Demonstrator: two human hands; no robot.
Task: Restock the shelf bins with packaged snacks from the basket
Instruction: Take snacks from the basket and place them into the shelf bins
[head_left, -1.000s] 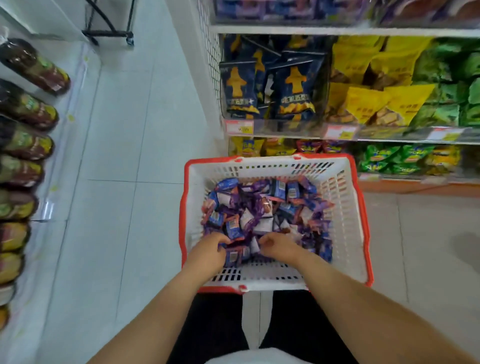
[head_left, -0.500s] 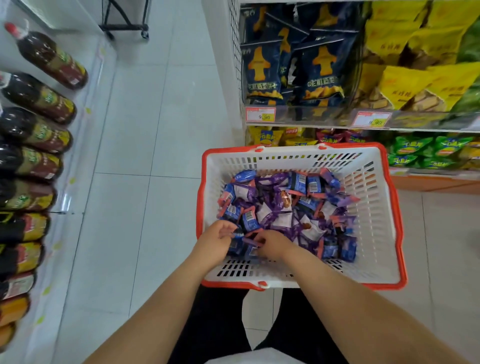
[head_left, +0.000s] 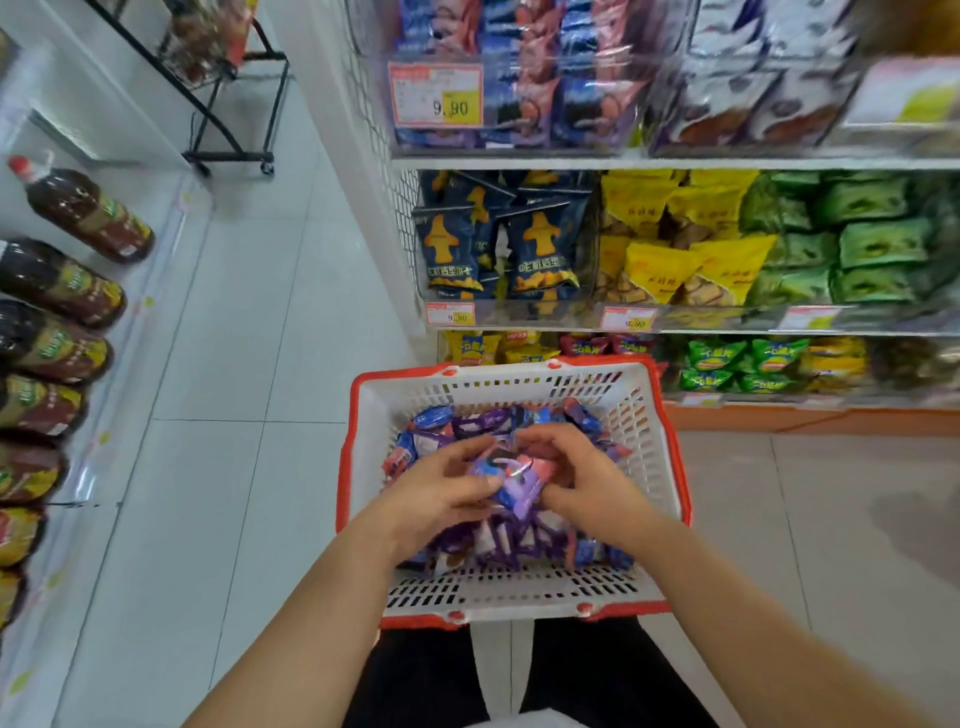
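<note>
A white basket with a red rim (head_left: 670, 467) stands on the floor before me, holding several small purple, blue and pink snack packets (head_left: 498, 545). My left hand (head_left: 441, 493) and my right hand (head_left: 587, 483) are cupped together above the pile, both closed around a bunch of the packets (head_left: 511, 475). Straight ahead, the shelf bins hold more goods: a clear top bin (head_left: 498, 104) with pink and blue packets like those in the basket, and below it dark blue bags (head_left: 498, 244), yellow bags (head_left: 675, 244) and green bags (head_left: 857, 244).
Dark bottles (head_left: 62, 291) line a white shelf on the left. A black wire rack (head_left: 228, 78) stands at the aisle's far end. The lowest shelf with yellow, red and green packs (head_left: 727, 358) sits right behind the basket. White tiled floor (head_left: 249, 338) runs between the shelves.
Both hands have risen from the near end of the pile to above its middle, lifting a bunch of packets. My view has tilted up, showing the top bin.
</note>
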